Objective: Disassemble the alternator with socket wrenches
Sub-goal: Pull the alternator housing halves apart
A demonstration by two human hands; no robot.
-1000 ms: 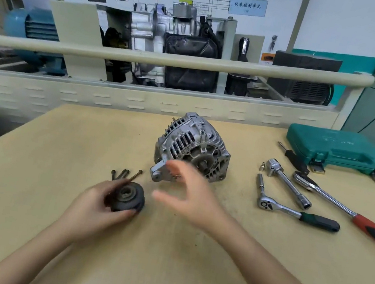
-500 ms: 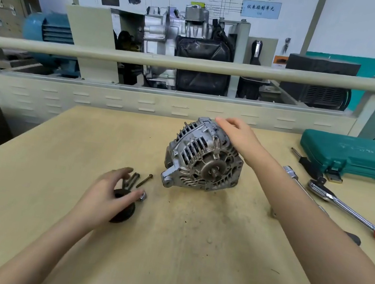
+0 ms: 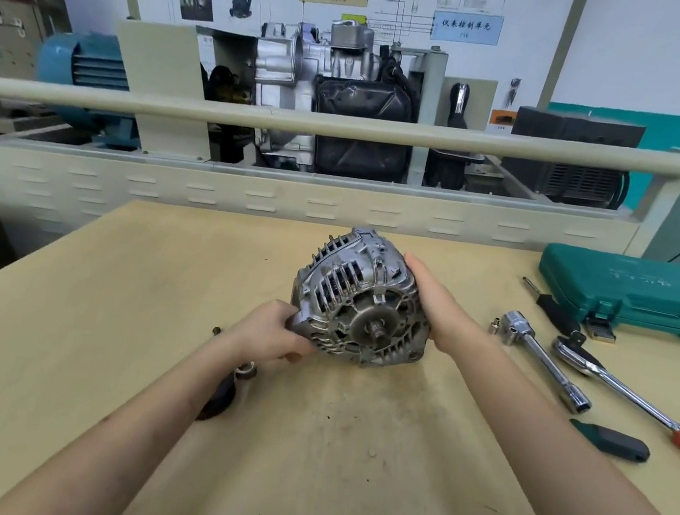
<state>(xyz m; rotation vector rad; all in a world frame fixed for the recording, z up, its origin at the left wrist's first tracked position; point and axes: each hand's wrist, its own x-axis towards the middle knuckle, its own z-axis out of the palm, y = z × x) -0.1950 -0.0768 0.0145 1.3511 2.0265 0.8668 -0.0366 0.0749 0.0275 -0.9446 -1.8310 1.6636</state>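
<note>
Partly stripped: pulley off, housing not yet split

Already the pulley (image 3: 220,398) lay off the shaft on the desk (image 3: 48,344), half hidden under my left forearm, with a small socket (image 3: 245,371) beside it. Both hands held the alternator (image 3: 360,300) at mid-desk, bare shaft stub facing me. My left hand (image 3: 272,333) had its fingers curled round the lower-left edge; my right hand (image 3: 432,307) pressed the right side with fingers straight. I judged the housing still whole, so splitting it remained. The wrenches (image 3: 544,361) lay untouched to the right.
</note>
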